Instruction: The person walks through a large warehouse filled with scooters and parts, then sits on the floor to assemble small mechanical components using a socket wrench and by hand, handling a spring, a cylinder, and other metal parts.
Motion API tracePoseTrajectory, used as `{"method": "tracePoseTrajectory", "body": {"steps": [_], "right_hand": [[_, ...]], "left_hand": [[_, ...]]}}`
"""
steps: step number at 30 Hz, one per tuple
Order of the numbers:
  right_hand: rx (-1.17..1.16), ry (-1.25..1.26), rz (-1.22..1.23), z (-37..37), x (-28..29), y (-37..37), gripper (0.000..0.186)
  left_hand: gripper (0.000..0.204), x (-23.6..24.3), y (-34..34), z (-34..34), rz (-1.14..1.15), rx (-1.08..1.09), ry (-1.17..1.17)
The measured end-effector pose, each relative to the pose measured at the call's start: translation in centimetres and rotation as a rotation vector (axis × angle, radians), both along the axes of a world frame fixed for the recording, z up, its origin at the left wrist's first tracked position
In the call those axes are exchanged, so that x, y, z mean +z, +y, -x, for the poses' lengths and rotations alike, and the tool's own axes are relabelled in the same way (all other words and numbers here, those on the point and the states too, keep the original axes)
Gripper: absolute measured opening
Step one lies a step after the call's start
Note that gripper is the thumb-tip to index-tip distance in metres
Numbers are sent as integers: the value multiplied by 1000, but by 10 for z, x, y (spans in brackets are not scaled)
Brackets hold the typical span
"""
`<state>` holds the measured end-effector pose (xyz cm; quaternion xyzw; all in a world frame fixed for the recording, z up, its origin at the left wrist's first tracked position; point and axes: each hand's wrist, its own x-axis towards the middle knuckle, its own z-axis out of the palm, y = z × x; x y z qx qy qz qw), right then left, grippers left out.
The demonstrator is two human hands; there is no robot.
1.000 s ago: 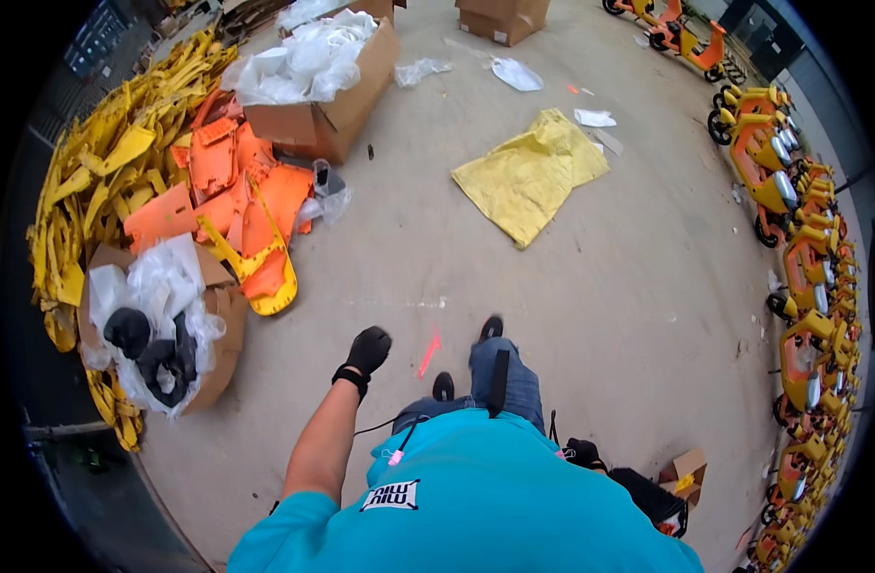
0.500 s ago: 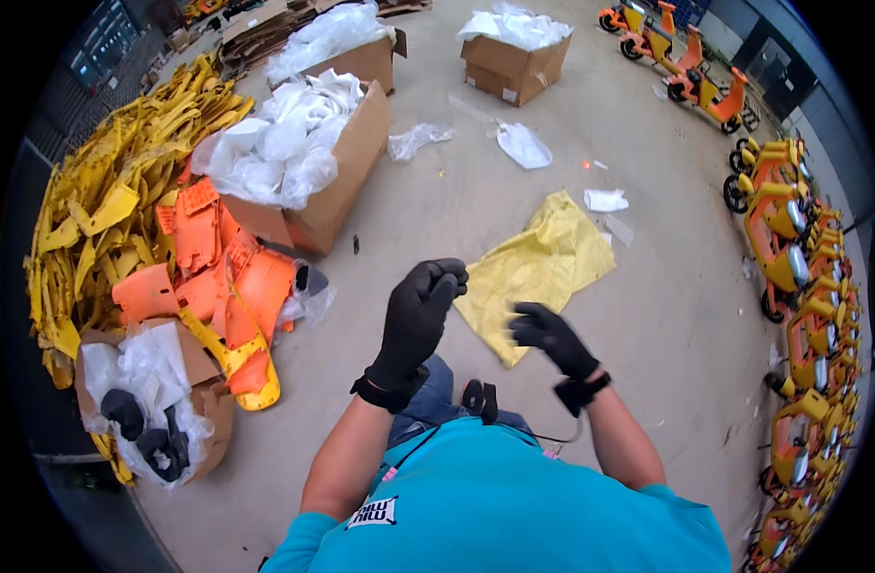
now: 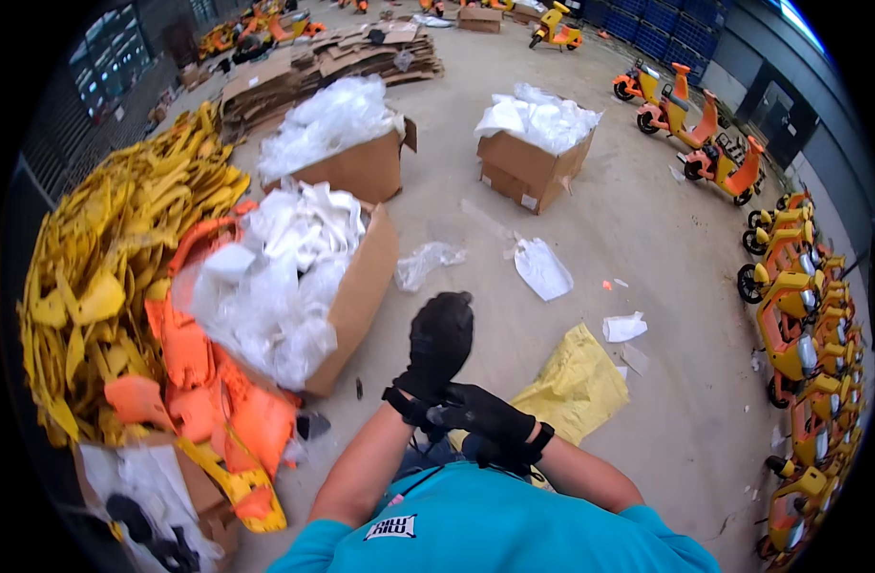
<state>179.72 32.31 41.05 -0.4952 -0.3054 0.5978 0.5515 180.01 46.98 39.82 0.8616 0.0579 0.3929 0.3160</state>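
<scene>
Since the earlier frame, the black-gloved right hand (image 3: 480,413) has moved from a position apart into contact with the left wrist. Use the crumpled yellow woven sack (image 3: 582,382) on the floor as the reference. Far left of the sack stands a heap of curved yellow plastic panels (image 3: 103,325); next, nearer the sack, lie orange plastic panels (image 3: 184,353), then an open brown cardboard carton (image 3: 363,286) filled with clear plastic wrapping (image 3: 289,334). Just left of the sack in view is the black-gloved left hand (image 3: 441,336), fingers folded inward, nothing visible in its grasp. Its black wrist strap (image 3: 406,405) lies left of the sack, at the right fingertips. Right fingers are partly curled across the strap; whether they pinch it cannot be told. Well right of the sack stand yellow-and-orange scooters (image 3: 795,325). Step in hand, as judged: strap adjustment. Any further move calls for a steady left wrist and a firm right-hand fingertip grip.
</scene>
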Motion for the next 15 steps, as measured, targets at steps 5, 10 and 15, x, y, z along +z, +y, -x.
{"method": "tracePoseTrajectory", "body": {"steps": [5,10,15], "right_hand": [[-66,168,-68,-119,-13,66,48],[-41,-139,-105,-279,-54,145,44],[-435,85,-51,-482,-64,217,37]], "left_hand": [[22,10,64,-137,970,-419,223],[24,-6,167,-268,807,-447,352],[25,-25,282,-367,652,-241,459]]}}
